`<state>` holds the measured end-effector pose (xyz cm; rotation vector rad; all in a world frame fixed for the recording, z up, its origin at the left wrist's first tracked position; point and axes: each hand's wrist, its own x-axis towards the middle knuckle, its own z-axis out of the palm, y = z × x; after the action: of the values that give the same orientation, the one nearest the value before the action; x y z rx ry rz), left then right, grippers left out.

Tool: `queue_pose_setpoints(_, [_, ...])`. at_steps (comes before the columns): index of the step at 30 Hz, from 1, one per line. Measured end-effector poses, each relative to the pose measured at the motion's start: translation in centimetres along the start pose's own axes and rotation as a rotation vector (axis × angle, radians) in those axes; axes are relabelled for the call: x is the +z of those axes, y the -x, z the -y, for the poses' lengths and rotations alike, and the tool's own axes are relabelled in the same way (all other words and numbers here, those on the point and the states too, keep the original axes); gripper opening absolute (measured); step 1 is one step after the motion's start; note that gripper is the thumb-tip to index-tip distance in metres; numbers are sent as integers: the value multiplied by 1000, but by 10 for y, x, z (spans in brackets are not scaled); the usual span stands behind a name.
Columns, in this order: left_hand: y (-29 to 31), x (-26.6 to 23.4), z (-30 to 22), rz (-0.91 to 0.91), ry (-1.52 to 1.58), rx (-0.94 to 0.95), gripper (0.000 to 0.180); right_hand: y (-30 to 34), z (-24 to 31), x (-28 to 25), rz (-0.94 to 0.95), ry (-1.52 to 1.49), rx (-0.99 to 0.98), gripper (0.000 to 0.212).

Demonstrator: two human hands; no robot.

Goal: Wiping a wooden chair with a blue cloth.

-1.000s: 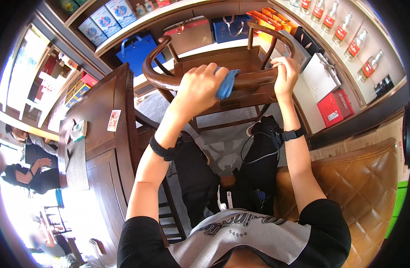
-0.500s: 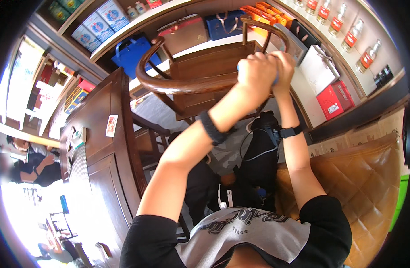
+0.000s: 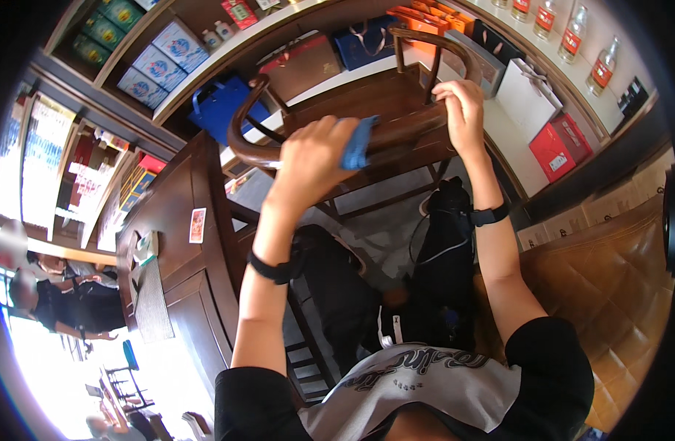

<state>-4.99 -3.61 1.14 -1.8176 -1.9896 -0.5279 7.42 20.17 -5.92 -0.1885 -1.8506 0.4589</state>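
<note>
A dark wooden armchair (image 3: 407,128) with a curved top rail stands in front of me. My left hand (image 3: 315,151) is closed round a blue cloth (image 3: 359,143) and presses it on the left half of that rail. Part of the cloth sticks out past my thumb side. My right hand (image 3: 464,110) is at the right bend of the rail, fingers loosely stretched and slightly curved, with nothing seen in them. Whether its fingertips touch the wood I cannot tell. Both wrists wear black bands.
To the left stands a dark wooden table (image 3: 198,176) with a card (image 3: 197,226) on it. Shelves behind hold gift bags, boxes and glass bottles (image 3: 572,37). A tan quilted seat (image 3: 594,287) is at my right. People (image 3: 73,301) are at the far left.
My left hand has slid left along the rail with the blue cloth, away from my right hand. The right hand has loosened its fingers and stayed near the right bend.
</note>
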Motion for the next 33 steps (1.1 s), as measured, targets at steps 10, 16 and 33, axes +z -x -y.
queue_pose_setpoints(10, [-22, 10, -26, 70, -79, -14, 46, 3, 5, 3, -81, 89, 19, 15])
queue_pose_setpoints(16, [-55, 32, -57, 130, -253, -66, 45, -1, 5, -4, -25, -477, 319, 28])
queue_pose_setpoints(33, [-86, 54, -78, 236, 302, -61, 88, 21, 88, -21, -285, -496, 287, 31])
